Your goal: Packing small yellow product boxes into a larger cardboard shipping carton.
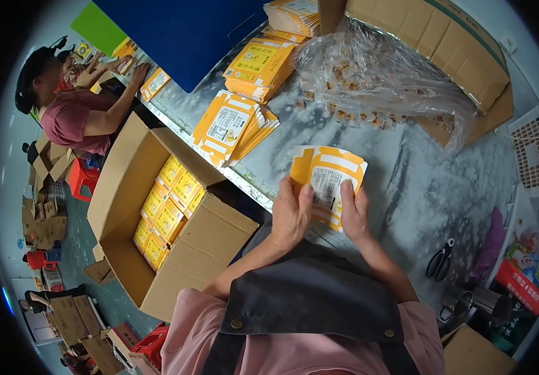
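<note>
The left grip (291, 215) pinches the left side of a flattened orange-and-white carton (327, 164), thumb in front; the right grip (356, 214) pinches its right edge, thumb over the printed panel. The carton is held between both, above the surface (401, 187). Right of the right grip lie black-handled scissors (443, 259), with a metal cup (493, 305) beyond them. Left of the left grip, beside the surface, an open cardboard box (188, 256) contains packed yellow cartons (168, 219). Ahead-left of that grip is a fanned stack of flat cartons (226, 125), with a taller stack (258, 62) behind. Ahead of the right grip spreads a clear plastic bag (363, 75) of small brown pieces. Farther left, a person in a maroon shirt (72, 122) reaches over the surface.
</note>
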